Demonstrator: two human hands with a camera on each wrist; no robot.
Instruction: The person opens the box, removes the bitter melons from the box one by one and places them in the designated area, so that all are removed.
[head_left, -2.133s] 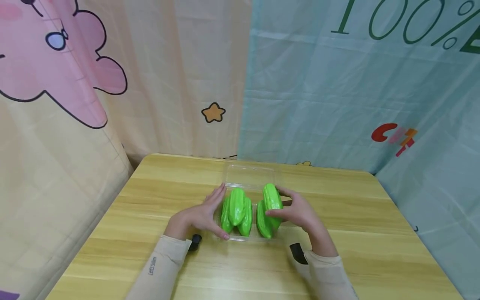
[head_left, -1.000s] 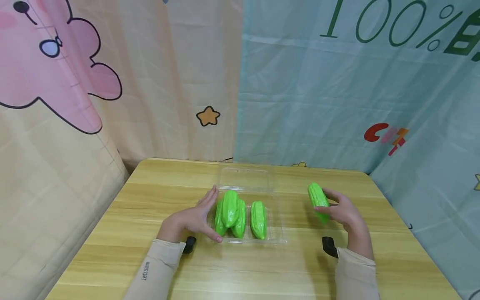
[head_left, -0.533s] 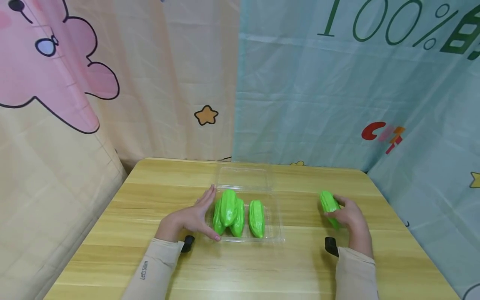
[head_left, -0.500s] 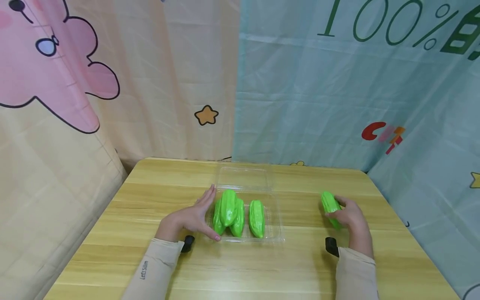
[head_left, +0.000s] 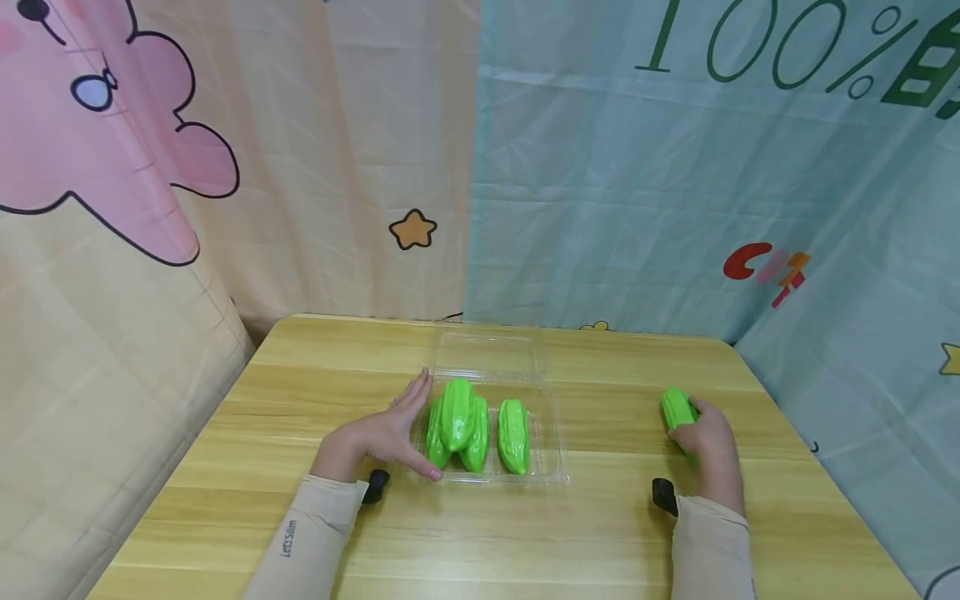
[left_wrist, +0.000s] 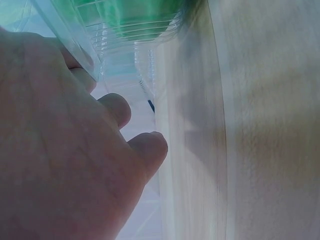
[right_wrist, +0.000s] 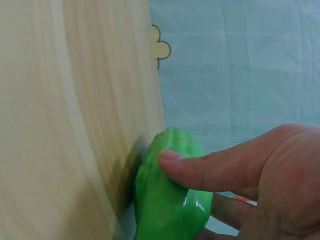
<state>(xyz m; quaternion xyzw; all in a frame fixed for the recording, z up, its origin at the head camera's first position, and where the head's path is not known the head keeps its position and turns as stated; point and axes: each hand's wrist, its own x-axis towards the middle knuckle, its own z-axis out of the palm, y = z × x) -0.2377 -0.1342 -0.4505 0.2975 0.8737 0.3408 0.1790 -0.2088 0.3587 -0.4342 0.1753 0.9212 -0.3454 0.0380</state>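
My right hand [head_left: 707, 442] grips a bright green, ridged bitter melon [head_left: 677, 407] close over the right part of the table. In the right wrist view, the thumb lies across the top of this bitter melon [right_wrist: 172, 205], and the other fingers are mostly hidden behind it. A clear plastic box [head_left: 553, 467] sits mid-table, its transparent lid [head_left: 487, 352] folded back. Inside it, three bitter melons [head_left: 457, 415] are stacked at the left, and a single bitter melon [head_left: 513, 437] lies to their right. My left hand [head_left: 382, 435], thumb and fingers spread, rests against the box's left side.
The wooden table [head_left: 480, 542] ends at the back against a printed curtain [head_left: 600, 208]. Black straps show at both wrists, the left strap [head_left: 375, 487] near the box's front corner.
My right hand has lifted a bitter melon out of the box's right part, carried it to the right and lowered it toward the table. My left hand stays at the box.
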